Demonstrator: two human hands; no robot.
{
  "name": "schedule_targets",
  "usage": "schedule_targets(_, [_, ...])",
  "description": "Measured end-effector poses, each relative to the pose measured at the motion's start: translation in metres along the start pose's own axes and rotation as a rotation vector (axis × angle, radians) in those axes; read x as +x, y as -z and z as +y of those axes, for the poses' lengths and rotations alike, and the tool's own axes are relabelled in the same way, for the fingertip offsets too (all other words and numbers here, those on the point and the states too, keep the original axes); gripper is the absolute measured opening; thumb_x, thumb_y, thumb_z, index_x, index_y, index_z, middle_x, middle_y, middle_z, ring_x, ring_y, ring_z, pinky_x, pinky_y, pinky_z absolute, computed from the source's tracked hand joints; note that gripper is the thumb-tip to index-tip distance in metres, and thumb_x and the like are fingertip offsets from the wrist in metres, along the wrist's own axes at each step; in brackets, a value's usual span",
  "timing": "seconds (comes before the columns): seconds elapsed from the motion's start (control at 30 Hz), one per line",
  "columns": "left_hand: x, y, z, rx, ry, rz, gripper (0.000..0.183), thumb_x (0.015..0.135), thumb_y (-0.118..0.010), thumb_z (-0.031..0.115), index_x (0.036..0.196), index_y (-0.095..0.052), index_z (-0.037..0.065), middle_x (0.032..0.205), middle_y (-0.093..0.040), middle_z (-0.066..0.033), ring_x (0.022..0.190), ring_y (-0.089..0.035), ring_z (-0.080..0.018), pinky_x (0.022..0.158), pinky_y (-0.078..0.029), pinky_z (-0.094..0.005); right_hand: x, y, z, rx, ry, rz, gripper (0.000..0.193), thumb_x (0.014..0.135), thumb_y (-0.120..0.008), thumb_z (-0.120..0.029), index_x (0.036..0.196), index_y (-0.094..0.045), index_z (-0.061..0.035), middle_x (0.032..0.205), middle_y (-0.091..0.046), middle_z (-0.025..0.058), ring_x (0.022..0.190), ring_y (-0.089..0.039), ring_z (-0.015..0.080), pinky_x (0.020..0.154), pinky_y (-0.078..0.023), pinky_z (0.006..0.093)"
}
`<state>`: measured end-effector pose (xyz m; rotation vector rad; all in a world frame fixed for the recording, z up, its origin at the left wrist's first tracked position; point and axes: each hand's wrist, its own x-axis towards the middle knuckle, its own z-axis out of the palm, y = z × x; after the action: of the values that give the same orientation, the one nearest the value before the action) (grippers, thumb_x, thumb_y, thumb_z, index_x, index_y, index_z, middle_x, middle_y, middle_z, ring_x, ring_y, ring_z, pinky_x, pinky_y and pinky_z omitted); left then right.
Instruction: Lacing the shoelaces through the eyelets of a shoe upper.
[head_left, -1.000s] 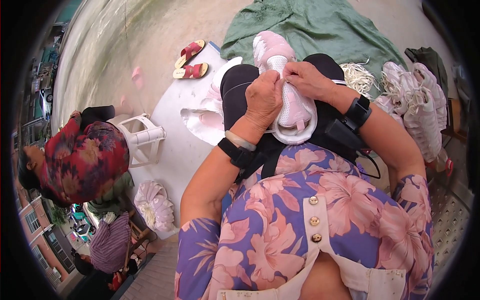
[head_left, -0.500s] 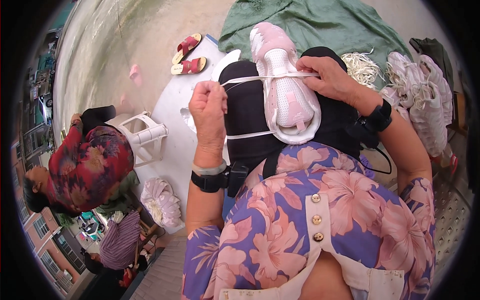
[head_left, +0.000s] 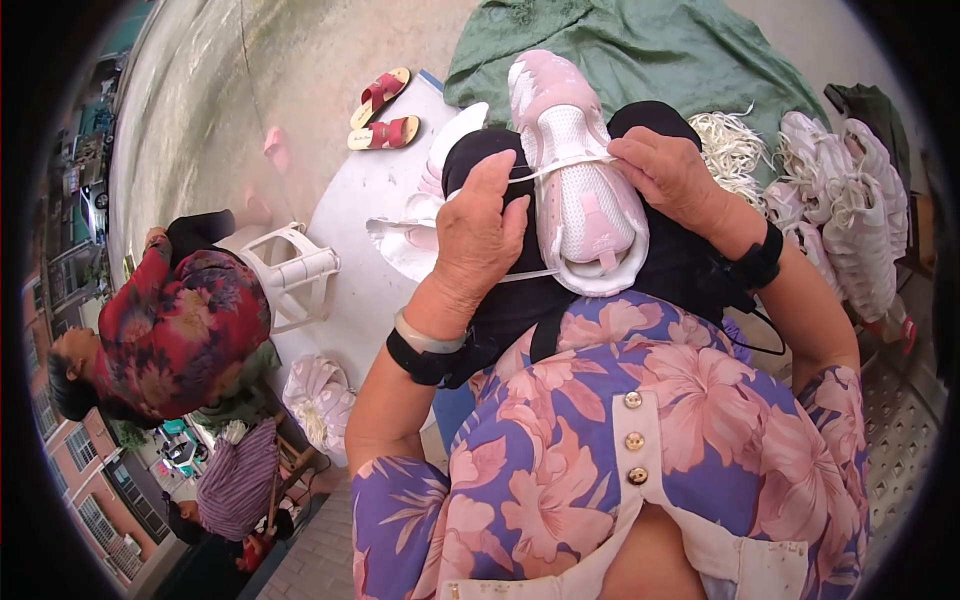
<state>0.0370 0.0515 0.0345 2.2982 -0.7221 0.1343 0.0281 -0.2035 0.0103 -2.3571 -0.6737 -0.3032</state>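
Observation:
A pink and white sneaker [head_left: 583, 215] rests on my black-trousered lap, toe pointing away and heel toward me. Across its tongue runs a white shoelace [head_left: 562, 164]. My right hand [head_left: 668, 178] is closed at the shoe's right edge, pinching the lace between thumb and fingertips. On the left side, my left hand [head_left: 480, 235] has its fingers bent round the lace, which passes behind them; the exact grip is partly hidden. Another length of lace [head_left: 530, 275] stretches from the shoe's lower left toward my left wrist.
White shoelaces [head_left: 730, 145] lie heaped at the right, beside several white shoes [head_left: 850, 205]. A green cloth [head_left: 640, 50] spreads ahead. At left are red slippers [head_left: 385, 132], a white stool [head_left: 292, 268], a shoe bundle [head_left: 318, 405] and a seated person [head_left: 190, 320].
My left hand has moved right and closer to the shoe, turning as it went. The lace across the tongue has slackened from a straight pull. My right hand has shifted slightly.

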Motion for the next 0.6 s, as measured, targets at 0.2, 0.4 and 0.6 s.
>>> schedule_targets(0.2, [0.007,-0.003,0.001,0.309,-0.031,-0.187,0.005,0.081,-0.059,0.009,0.085,-0.059,0.007,0.070,-0.058,-0.0101,0.063,-0.059,-0.0312,0.055,-0.047,-0.0373,-0.016,0.020,0.011,-0.110,-0.009,-0.055,0.015,0.079,-0.060,-0.011,0.093,-0.055,-0.0089,0.072,-0.052,0.0081,0.062,-0.056,0.0292,0.051,-0.044,0.0374])
schedule_targets(0.4, [0.007,0.083,-0.059,0.563,-0.060,0.132,0.004,0.081,-0.058,0.006,0.085,-0.060,0.007,0.070,-0.060,-0.0106,0.062,-0.059,-0.0294,0.054,-0.046,-0.0367,-0.038,0.094,0.057,-0.421,-0.019,-0.059,0.015,0.081,-0.058,-0.009,0.096,-0.055,-0.0079,0.079,-0.058,0.0090,0.066,-0.054,0.0304,0.061,-0.043,0.0388])
schedule_targets(0.6, [-0.005,0.194,-0.061,0.858,-0.022,0.278,0.006,0.082,-0.058,0.004,0.086,-0.062,0.004,0.074,-0.063,-0.0121,0.068,-0.063,-0.0278,0.059,-0.050,-0.0334,-0.062,0.195,0.106,-0.512,0.002,0.080,0.025,0.083,-0.056,0.001,0.108,-0.057,-0.0004,0.092,-0.060,0.0162,0.080,-0.059,0.0335,0.069,-0.046,0.0359])
